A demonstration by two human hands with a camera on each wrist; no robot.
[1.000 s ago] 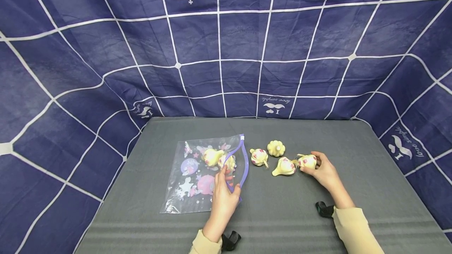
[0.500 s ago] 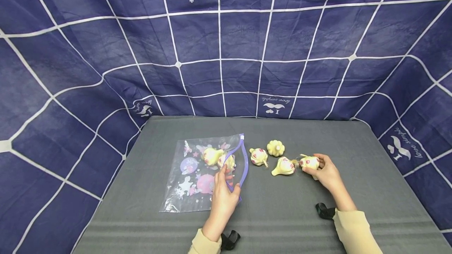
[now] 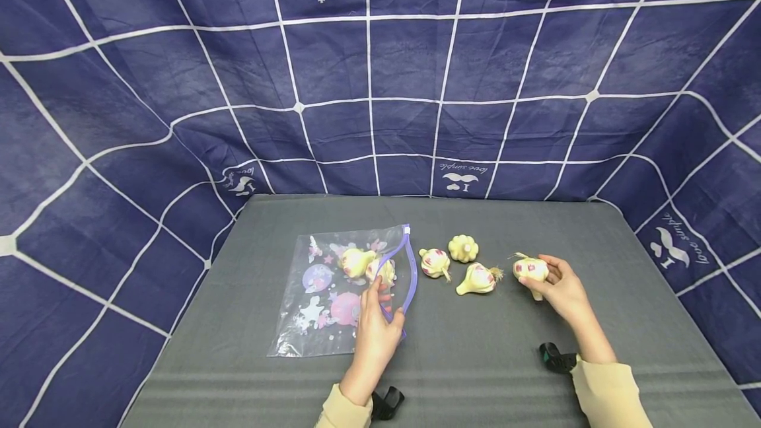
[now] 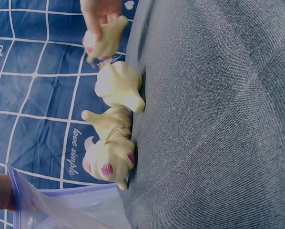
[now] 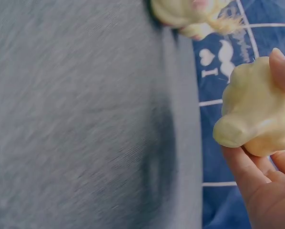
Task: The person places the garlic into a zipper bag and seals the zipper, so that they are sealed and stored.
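My left hand point(image 3: 378, 332) grips the purple-edged mouth of a clear, printed zip bag point(image 3: 291, 319) and keeps it parted. Inside the bag lie two garlic bulbs point(image 3: 355, 263). My right hand point(image 3: 563, 289) pinches a garlic bulb with pink patches point(image 3: 531, 269) between thumb and fingers; in the right wrist view the bulb point(image 5: 257, 107) appears off the table, its stem toward the camera. Between the hands lie three more bulbs: a pink-marked one point(image 3: 434, 263) by the bag mouth, a pale one point(image 3: 463, 248) behind it, and one with roots point(image 3: 477, 279) on the right.
A grey cloth-covered table point(image 3: 475, 362) lies under everything. Blue curtain point(image 3: 404, 65) with white grid lines stands along the back and both sides. A black strap mount point(image 3: 388, 404) sits at the left wrist and another black mount point(image 3: 555, 357) at the right.
The right hand has moved to the right with its garlic bulb, away from the rooted bulb, and the held bulb has turned. The left hand and the bag have stayed in place.
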